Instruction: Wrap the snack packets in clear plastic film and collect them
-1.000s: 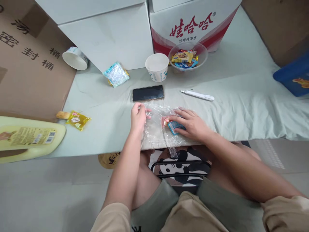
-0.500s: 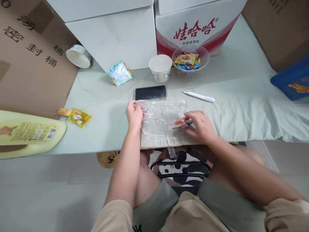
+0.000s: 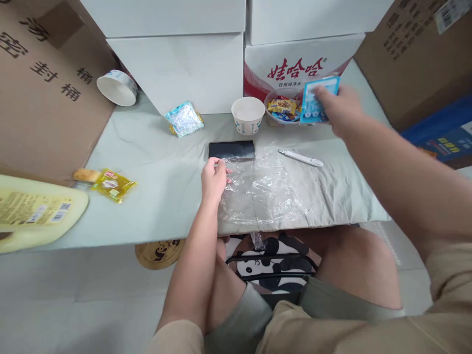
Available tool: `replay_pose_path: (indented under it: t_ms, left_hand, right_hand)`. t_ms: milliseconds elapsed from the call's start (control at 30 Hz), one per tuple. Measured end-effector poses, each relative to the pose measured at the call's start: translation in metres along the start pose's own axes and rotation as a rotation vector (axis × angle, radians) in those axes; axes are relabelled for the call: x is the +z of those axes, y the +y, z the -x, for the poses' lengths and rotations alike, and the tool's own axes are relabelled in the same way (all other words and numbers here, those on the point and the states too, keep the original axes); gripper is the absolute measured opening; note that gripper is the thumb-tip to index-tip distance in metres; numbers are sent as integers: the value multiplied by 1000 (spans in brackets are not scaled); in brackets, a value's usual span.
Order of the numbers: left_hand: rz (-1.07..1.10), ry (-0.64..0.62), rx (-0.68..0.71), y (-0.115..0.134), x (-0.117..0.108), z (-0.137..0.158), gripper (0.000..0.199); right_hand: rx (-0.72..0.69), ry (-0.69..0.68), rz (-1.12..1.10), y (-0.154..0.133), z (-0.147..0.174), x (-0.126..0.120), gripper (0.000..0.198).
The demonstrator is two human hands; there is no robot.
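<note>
- On the pale green cloth (image 3: 158, 206), at the middle of its near edge: our clear plastic film (image 3: 273, 194), one, crinkled, laid out nearly flat, with a gathered end hanging over the edge.
- At the film's left side: our left hand (image 3: 214, 179), thumb and fingertips pinching what looks like the film's upper left corner.
- Toward the far right: our right hand (image 3: 341, 105), arm extended, gripping a flat blue-and-white packet (image 3: 310, 105); thumb across its printed face, fingers hidden behind.
- Behind that packet, partly covered by it: a clear plastic bowl (image 3: 276, 122) of snack packets (image 3: 282, 106), yellow, blue and red. We cannot tell whether packet and bowl touch.
- Just left of the bowl: a white paper cup (image 3: 248, 120), upright.
- Beyond the film: a dark-screened smartphone (image 3: 232, 149), lying flat just past our left hand; to its right, a white-handled craft knife (image 3: 301, 158), blade end toward the phone.
- Farther left: a silvery packet with light-blue edges (image 3: 184, 119), near a white carton (image 3: 177, 73).
- At far left: a yellow packet (image 3: 114, 185), beside it a bread roll (image 3: 86, 175); nearer us, a pale yellow jug (image 3: 40, 209), lying down.
- Against the brown carton (image 3: 47, 128): a second paper cup (image 3: 118, 88), tipped, mouth toward us.
</note>
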State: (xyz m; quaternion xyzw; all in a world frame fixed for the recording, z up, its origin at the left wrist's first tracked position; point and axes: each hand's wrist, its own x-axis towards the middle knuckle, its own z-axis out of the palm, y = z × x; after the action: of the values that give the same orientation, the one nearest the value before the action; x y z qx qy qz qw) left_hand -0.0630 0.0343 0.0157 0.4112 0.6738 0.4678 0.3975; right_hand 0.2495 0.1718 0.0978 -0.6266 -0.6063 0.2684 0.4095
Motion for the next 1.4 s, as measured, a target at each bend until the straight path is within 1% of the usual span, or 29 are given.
replay_pose_path:
  t_ms: [33,67,100,133,167,200,267,300,333,367,400,433,467,533,600,667,700,733,767,833,900,967,1067,1133,1200,1267,1333,1367,1400]
  left_hand:
    - [-10,-4,1,0,0,-1,12]
    - [-18,-9,4,0,0,-1,12]
    - [-23,-16,5,1,0,-2,13]
    - [-27,-26,1,1,-1,-1,15]
    - [-33,-42,-1,1,-2,-1,18]
    - [-45,-61,4,1,-2,1,21]
    - [-100,-127,51,2,-3,5,31]
    - [-143,-169,94,2,-4,7,41]
    - [-195,-208,145,2,-4,9,55]
    - [-249,-233,191,1,-5,10,65]
    - [-297,-235,218,1,-7,10,66]
    - [-324,-216,223,0,-9,8,59]
    - [-325,-173,208,-1,-11,6,46]
    - [-257,-32,153,-3,-18,-2,22]
    - [-174,180,155,-3,-26,-7,16]
    - [-167,380,255,0,-29,-3,16]
    - [-198,410,331,1,-28,3,15]
    - [-248,369,416,3,-25,10,11]
    - [-308,253,502,4,-21,19,7]
    - [-459,-76,650,5,-10,35,7]
    - [-581,-302,704,5,-1,45,18]
    - [-694,-449,653,4,1,47,34]
    - [-847,-633,469,5,-10,43,56]
    - [-880,-682,386,5,-20,41,64]
    - [-873,-641,365,5,-27,41,63]
    - [-856,-575,381,5,-30,40,49]
    - [-829,-510,428,6,-32,40,26]
    - [-797,-473,465,7,-33,40,19]
    - [-750,-434,501,8,-36,41,19]
  right_hand:
    - [154,66,41,-6,-16,-1,41]
    - [229,141,93,-11,-24,-1,40]
    - [258,210,144,-14,-25,1,35]
    - [213,249,188,-14,-17,3,28]
    - [124,267,215,-11,-1,7,19]
    - [-46,220,237,-6,21,12,12]
    - [-198,93,242,10,78,24,9]
    - [-337,-71,273,19,107,30,12]
    - [-473,-268,299,28,135,35,20]
    - [-578,-417,328,36,158,40,28]
    - [-632,-506,377,43,177,43,36]
    - [-655,-565,421,47,191,44,43]
    - [-654,-594,462,51,201,44,48]
    - [-611,-610,524,53,210,40,56]
    - [-563,-603,548,53,213,35,60]
    - [-517,-561,542,51,218,30,59]
    - [-499,-529,528,49,221,29,57]
    - [-489,-487,510,48,224,28,55]
    - [-486,-436,491,46,227,27,51]
    - [-492,-318,444,44,230,25,39]
    - [-486,-214,394,46,226,22,30]
    - [-454,-178,386,53,217,20,33]
    - [-398,-264,471,69,204,18,44]
    - [-383,-334,514,77,200,18,44]
    - [-383,-324,520,80,198,18,42]
    - [-403,-275,507,78,199,20,40]
    - [-435,-254,474,74,200,20,26]
    - [-453,-255,441,71,200,20,19]
    - [-468,-256,394,67,201,19,18]
